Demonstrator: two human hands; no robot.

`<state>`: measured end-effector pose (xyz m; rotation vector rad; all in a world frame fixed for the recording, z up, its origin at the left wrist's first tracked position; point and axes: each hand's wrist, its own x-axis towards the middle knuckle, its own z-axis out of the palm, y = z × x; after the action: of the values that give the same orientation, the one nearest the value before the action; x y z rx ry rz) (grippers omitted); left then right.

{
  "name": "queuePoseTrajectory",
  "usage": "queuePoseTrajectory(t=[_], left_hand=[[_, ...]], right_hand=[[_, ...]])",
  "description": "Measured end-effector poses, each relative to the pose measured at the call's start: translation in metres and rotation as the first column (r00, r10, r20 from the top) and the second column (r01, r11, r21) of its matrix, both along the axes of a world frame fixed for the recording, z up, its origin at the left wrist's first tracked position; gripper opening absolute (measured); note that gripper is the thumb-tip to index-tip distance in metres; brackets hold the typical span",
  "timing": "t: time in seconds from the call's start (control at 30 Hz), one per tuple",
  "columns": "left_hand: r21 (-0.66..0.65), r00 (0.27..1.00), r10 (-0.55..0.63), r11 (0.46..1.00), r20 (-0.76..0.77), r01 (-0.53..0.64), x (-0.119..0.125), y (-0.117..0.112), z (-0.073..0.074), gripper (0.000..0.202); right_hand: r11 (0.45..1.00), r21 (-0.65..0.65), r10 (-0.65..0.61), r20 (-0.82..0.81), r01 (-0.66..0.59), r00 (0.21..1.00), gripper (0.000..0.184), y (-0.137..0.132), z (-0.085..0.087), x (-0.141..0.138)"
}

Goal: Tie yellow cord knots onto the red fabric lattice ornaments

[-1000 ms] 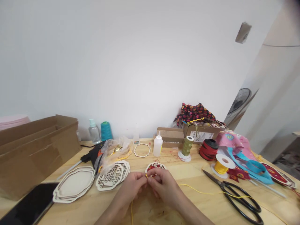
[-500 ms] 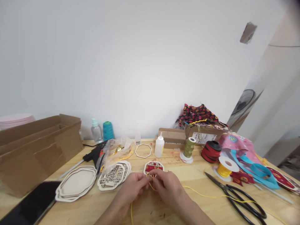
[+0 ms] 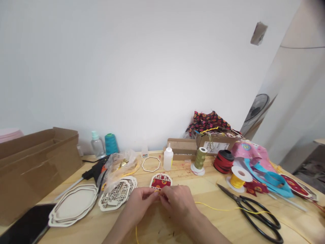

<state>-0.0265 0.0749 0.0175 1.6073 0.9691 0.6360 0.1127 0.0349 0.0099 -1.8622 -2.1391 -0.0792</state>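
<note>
Side by side at the front middle of the table, my left hand (image 3: pixel 142 202) and my right hand (image 3: pixel 179 201) meet at the fingertips. Both are closed in a pinch on a yellow cord (image 3: pixel 212 205). One length of it runs right across the scissors, and another hangs below my left hand. Just beyond my fingers lies a scalloped wooden lattice piece (image 3: pixel 160 182) backed with red patterned fabric. My hands hide its near edge. The exact shape of the cord between the fingertips is too small to make out.
Black-handled scissors (image 3: pixel 250 210) lie at right, near a yellow cord spool (image 3: pixel 238 179). Wooden lattice pieces (image 3: pixel 116 196) and plain scalloped plates (image 3: pixel 73 205) are stacked at left. A glue bottle (image 3: pixel 168 159) stands behind. Cardboard boxes (image 3: pixel 38 169) and a phone (image 3: pixel 27 222) occupy the left side.
The view has swung slightly right, so things sit further left. Both hands keep pinching the cord, slightly nearer me, and more of the red fabric piece shows.
</note>
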Motion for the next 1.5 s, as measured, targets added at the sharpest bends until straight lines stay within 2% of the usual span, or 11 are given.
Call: queuePoseTrajectory(t=[0.13,0.33,0.53,0.77,0.9,1.03,1.17,1.3,1.5], left_hand=[[0.085,1.0,0.015,0.996,-0.01,-0.014,0.0,0.002,-0.004,0.025],[0.198,0.995,0.046,0.98,-0.09,-0.027,-0.002,0.005,-0.007,0.024],[0.311,0.974,0.15,0.946,-0.172,-0.091,-0.006,0.006,-0.008,0.025],[0.289,0.976,0.14,0.953,-0.169,-0.086,-0.006,0.009,-0.009,0.022],[0.162,0.992,0.121,0.98,-0.039,-0.113,-0.006,0.009,-0.01,0.027],[0.07,0.994,0.105,0.992,0.033,-0.107,-0.005,0.008,-0.01,0.032],[0.076,0.994,0.113,0.991,-0.003,-0.113,-0.005,0.008,-0.008,0.031],[0.13,0.988,0.148,0.981,-0.049,-0.141,-0.005,0.008,-0.008,0.028],[0.199,0.99,0.111,0.976,-0.083,-0.092,-0.004,0.007,-0.01,0.023]], right_hand=[[1.0,0.021,0.006,-0.067,-0.005,0.998,0.014,0.0,-0.002,0.0],[0.999,-0.025,0.017,-0.11,-0.02,0.994,0.018,0.002,-0.004,-0.003],[0.999,-0.01,0.049,-0.12,-0.05,0.992,0.019,0.001,-0.003,-0.005],[0.999,-0.005,0.039,-0.146,-0.04,0.988,0.023,0.0,-0.003,-0.004],[0.999,-0.005,0.041,-0.247,-0.044,0.968,0.02,0.001,-0.005,-0.003],[0.996,-0.069,0.021,-0.395,-0.053,0.919,0.019,0.003,-0.007,-0.001],[0.987,-0.141,-0.01,-0.509,-0.072,0.861,0.019,0.005,-0.007,0.002],[0.986,-0.146,-0.027,-0.606,-0.077,0.795,0.016,0.008,-0.013,0.003],[0.973,-0.182,-0.057,-0.786,-0.142,0.615,0.018,0.015,-0.026,0.0]])
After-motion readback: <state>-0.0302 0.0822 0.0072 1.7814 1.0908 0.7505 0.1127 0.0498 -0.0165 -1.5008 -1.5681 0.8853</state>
